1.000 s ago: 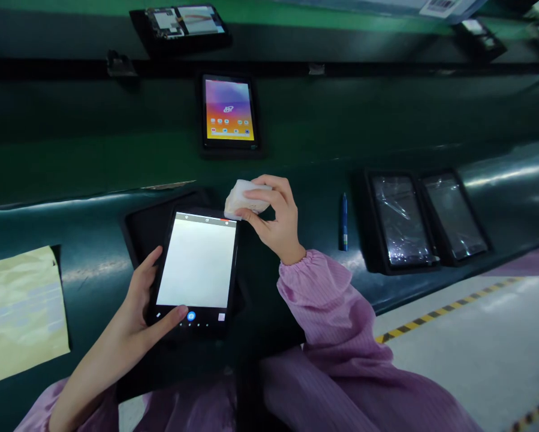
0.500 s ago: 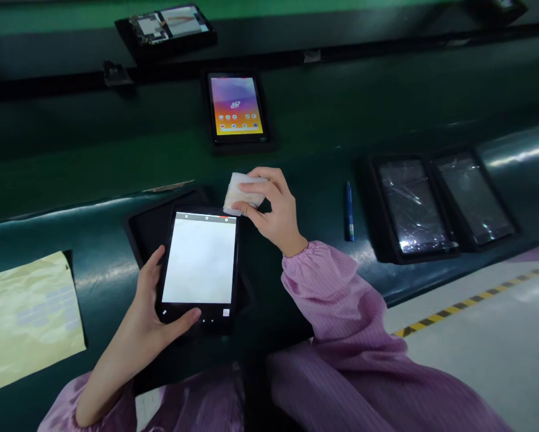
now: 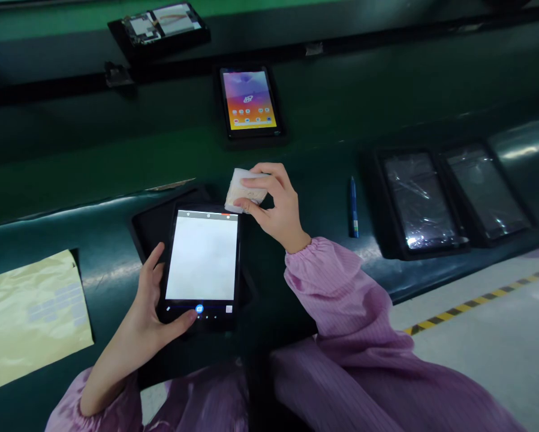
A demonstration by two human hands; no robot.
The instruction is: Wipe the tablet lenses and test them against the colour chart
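A tablet [image 3: 201, 258] with a bright, nearly white camera screen lies tilted in front of me. My left hand [image 3: 154, 309] grips it by the left edge, fingers along the side and thumb over the lower bezel beside a blue camera button. Between the thumb and fingers of my right hand [image 3: 280, 207] is a white block [image 3: 243, 189] with a worn, stained face, held just above the tablet's top right corner. A black tray [image 3: 150, 225] shows partly behind and under the tablet.
Beyond lies a second tablet [image 3: 250, 99] with a lit home screen in a dark tray. An opened tablet [image 3: 163, 27] sits on the far ledge. To the right are a blue pen [image 3: 354, 207] and two film-covered tablets [image 3: 422, 201] in trays. Yellow sheet [image 3: 35, 318] at left.
My left thumb has shifted slightly left off the camera button, which now shows blue. My right hand keeps the white block in nearly the same place. The view has shifted a little.
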